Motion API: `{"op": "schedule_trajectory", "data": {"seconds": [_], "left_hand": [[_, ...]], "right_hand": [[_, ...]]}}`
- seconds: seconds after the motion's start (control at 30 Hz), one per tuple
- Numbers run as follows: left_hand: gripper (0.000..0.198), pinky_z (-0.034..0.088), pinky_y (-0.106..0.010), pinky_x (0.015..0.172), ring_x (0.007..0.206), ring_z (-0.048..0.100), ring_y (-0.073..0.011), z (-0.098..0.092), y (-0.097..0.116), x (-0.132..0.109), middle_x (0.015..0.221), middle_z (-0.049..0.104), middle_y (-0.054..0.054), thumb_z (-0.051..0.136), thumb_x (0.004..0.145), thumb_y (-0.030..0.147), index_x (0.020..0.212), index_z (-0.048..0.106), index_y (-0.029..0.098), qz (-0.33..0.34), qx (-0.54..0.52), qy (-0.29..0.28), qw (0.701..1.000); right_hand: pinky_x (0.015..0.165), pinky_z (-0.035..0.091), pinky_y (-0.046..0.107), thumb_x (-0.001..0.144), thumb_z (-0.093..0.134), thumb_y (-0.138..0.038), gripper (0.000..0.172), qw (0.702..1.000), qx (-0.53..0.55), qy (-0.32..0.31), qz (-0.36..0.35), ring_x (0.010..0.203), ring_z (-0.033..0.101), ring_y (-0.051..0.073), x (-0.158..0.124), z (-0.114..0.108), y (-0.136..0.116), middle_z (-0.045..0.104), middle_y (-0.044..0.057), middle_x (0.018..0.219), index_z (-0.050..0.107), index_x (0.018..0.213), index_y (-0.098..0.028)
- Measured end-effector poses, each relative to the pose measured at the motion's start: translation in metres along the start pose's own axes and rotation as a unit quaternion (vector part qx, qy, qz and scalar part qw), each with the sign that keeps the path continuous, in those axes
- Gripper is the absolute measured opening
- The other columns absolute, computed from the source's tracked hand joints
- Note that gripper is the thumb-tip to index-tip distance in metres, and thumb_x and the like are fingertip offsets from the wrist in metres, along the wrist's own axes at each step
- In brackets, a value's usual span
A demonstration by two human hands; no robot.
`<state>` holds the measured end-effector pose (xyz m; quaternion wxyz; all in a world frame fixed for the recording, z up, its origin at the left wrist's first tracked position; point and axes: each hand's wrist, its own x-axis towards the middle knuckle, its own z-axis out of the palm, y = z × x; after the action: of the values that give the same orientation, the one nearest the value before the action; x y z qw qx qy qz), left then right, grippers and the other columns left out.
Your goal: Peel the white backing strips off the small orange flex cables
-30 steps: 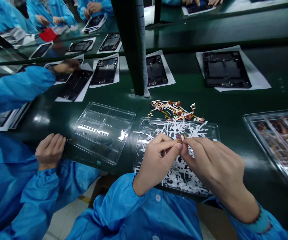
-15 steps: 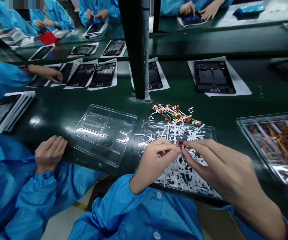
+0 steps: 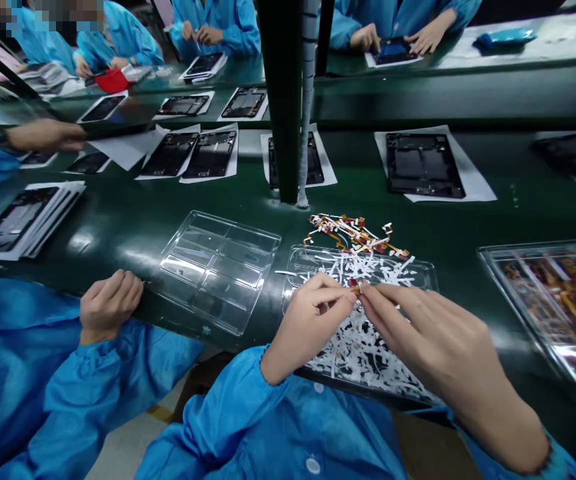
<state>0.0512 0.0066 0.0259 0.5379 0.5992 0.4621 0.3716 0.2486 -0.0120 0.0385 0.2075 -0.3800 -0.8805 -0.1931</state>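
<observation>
Between my two hands is a small orange-and-red flex part (image 3: pixel 355 287). The thumb and forefinger of my left hand (image 3: pixel 313 317) pinch it from the left. My right hand (image 3: pixel 431 337) has its thumb and fingertips pressed together at the part's right end. Both hands hang over a clear tray (image 3: pixel 435 283) heaped with white paper strips (image 3: pixel 368 357). Behind that tray's far edge lies a loose pile of orange flex parts (image 3: pixel 358 233) with white strips.
Left of the strips sits a clear compartment tray (image 3: pixel 221 267); at right, another tray (image 3: pixel 563 313) holds many flex parts. A post (image 3: pixel 287 100) stands ahead. Dark device panels (image 3: pixel 424 165) lie on the green bench. A co-worker's fist (image 3: pixel 111 303) rests at left.
The co-worker's arm at far left has pulled back leftward, lifting a panel and its white sheet. The view has shifted slightly. My hands still hold the small part together.
</observation>
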Motion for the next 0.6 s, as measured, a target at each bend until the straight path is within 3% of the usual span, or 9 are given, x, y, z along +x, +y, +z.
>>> {"op": "schedule_trajectory", "data": {"seconds": [0.2,0.33,0.6], "left_hand": [[0.021,0.044,-0.028,0.070,0.081,0.058,-0.0138,0.006,-0.002,0.007,0.087,0.063,-0.002,0.064,0.097,0.023,0.084,0.080,0.019,0.001,0.018,0.004,1.000],[0.012,0.044,-0.026,0.063,0.071,0.056,-0.0115,0.010,-0.006,0.009,0.084,0.065,-0.002,0.072,0.091,0.022,0.086,0.082,0.018,-0.001,-0.009,0.031,0.999],[0.013,0.047,-0.024,0.059,0.070,0.059,-0.0116,0.012,-0.006,0.011,0.084,0.067,-0.003,0.070,0.092,0.022,0.092,0.083,0.020,0.052,0.047,0.063,0.996]], "right_hand": [[0.074,0.053,0.040,0.089,0.075,-0.008,0.031,1.000,0.003,0.001,0.001,0.081,0.070,0.024,-0.005,0.004,0.006,0.077,0.014,0.101,0.067,0.119,-0.005],[0.073,0.053,0.037,0.089,0.078,-0.013,0.025,0.998,0.038,0.022,0.045,0.079,0.072,0.022,-0.003,0.008,0.006,0.078,0.011,0.097,0.069,0.112,-0.008],[0.071,0.053,0.034,0.086,0.079,-0.010,0.039,0.995,0.042,0.043,0.075,0.076,0.073,0.019,-0.002,0.013,0.003,0.080,0.009,0.097,0.066,0.123,-0.010]]}}
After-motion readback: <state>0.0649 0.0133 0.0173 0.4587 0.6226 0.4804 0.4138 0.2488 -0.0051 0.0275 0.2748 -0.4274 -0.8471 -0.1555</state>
